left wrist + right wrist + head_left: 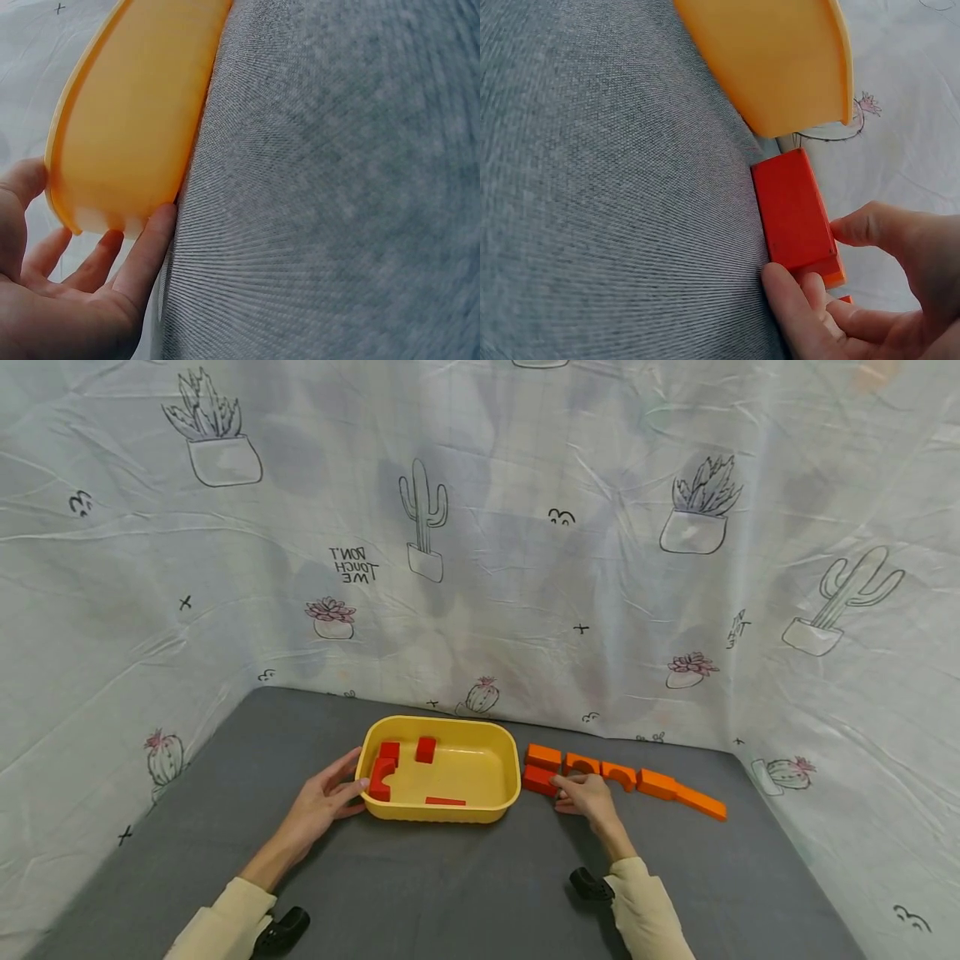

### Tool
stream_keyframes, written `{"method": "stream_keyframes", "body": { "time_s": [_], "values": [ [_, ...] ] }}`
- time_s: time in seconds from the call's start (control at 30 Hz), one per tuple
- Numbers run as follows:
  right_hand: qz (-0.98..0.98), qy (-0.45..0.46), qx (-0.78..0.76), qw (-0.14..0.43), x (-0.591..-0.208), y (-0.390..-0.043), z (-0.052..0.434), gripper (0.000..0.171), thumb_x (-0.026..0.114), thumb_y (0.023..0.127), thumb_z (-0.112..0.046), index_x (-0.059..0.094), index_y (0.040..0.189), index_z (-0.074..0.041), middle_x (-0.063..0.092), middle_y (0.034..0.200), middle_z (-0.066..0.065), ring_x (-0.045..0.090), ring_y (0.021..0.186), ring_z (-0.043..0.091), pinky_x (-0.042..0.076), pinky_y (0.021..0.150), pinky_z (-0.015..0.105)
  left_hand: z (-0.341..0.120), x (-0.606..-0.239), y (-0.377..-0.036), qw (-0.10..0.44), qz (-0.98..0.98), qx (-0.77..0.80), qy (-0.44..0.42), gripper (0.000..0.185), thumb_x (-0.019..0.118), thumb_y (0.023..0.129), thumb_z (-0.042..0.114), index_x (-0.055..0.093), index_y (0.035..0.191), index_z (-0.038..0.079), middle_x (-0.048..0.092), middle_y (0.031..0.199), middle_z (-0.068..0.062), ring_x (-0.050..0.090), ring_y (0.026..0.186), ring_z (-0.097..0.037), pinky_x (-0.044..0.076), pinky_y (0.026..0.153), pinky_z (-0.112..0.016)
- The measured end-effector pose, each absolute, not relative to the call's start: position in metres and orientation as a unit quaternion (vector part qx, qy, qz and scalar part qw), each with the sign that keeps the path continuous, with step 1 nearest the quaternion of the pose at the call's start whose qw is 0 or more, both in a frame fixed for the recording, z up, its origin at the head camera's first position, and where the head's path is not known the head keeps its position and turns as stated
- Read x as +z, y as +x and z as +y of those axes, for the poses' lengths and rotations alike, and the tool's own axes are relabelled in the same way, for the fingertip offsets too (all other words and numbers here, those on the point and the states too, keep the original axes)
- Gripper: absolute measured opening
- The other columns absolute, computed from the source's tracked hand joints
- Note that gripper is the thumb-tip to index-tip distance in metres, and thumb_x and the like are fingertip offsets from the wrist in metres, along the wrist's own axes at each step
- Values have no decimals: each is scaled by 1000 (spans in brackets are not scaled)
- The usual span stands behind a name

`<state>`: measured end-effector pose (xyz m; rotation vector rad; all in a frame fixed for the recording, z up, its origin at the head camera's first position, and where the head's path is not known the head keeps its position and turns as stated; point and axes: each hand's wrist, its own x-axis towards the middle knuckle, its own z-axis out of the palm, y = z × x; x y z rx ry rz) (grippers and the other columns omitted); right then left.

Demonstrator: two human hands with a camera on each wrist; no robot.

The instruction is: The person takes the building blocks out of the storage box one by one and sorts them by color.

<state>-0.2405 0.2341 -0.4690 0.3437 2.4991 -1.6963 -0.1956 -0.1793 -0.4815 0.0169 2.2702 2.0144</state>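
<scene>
here, right hand pinching red-orange block beside yellow tub, left hand flat-fingered against tub's end

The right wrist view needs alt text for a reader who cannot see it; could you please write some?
A person's right hand pinches the near end of a red-orange block lying on grey cloth. The block's far end lies beside the outer wall of a yellow tub. A white printed sheet hangs behind.
</scene>
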Motion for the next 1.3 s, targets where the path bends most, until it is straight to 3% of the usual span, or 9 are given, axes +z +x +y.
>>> {"method": "stream_keyframes", "body": {
  "time_s": [0.17,0.3,0.47,0.57,0.63,0.73,0.9,1.13,1.3],
  "values": [
    [827,105,-549,55,-466,-241,234,37,68,93,-18,66,110,15,66,79,15,70,67,22,61,66,35,-180,-481,-196,53,746,664,5,68,64,97,23,30,155,19,32,155,-19,43,134,-37,56,90,-40],
    [861,92,-498,43,-457,-239,233,42,69,93,-27,68,108,11,69,80,15,69,66,21,61,64,35,-180,-481,-196,54,746,664,8,69,65,97,24,29,156,18,31,155,-19,43,134,-37,56,90,-41],
    [934,47,-354,-34,-430,-232,222,48,71,90,-37,69,115,4,71,79,12,63,59,19,54,55,30,-181,-481,-197,51,747,663,9,70,65,96,24,28,156,18,30,156,-18,42,135,-37,56,91,-42],
    [945,-17,-314,-84,-414,-229,209,44,75,87,-31,69,117,1,71,89,11,58,59,19,46,50,28,-181,-482,-197,49,746,664,11,70,65,97,24,29,156,18,31,156,-18,42,135,-37,56,91,-42],
    [941,-77,-316,-98,-407,-228,201,39,78,85,-25,71,116,-2,70,94,11,60,66,20,49,54,27,-181,-482,-197,48,746,664,13,70,65,97,24,29,156,18,31,155,-19,42,135,-37,56,90,-42],
    [924,-175,-334,-68,-401,-230,186,35,79,84,-16,71,116,-3,69,99,11,66,79,22,56,63,28,-181,-481,-196,47,745,665,17,70,65,97,23,28,156,17,31,155,-19,41,135,-37,56,90,-41],
    [905,-288,-310,40,-400,-238,163,32,77,84,-8,70,115,-1,69,107,15,67,90,25,58,72,29,-181,-480,-195,46,745,666,16,69,64,97,22,27,156,15,31,155,-21,41,135,-39,55,91,-42],
    [893,-299,-278,187,-406,-249,138,20,76,86,-6,73,105,-3,70,109,9,67,100,29,59,79,33,-179,-480,-195,53,744,666,7,69,64,97,21,29,156,17,32,155,-18,42,135,-37,55,91,-42],
    [884,-318,-267,213,-418,-256,125,18,73,86,0,73,104,0,70,106,11,68,97,27,58,81,30,-179,-479,-195,52,741,669,12,69,64,97,22,28,156,15,32,154,-20,42,135,-38,55,91,-43]
  ]
}}
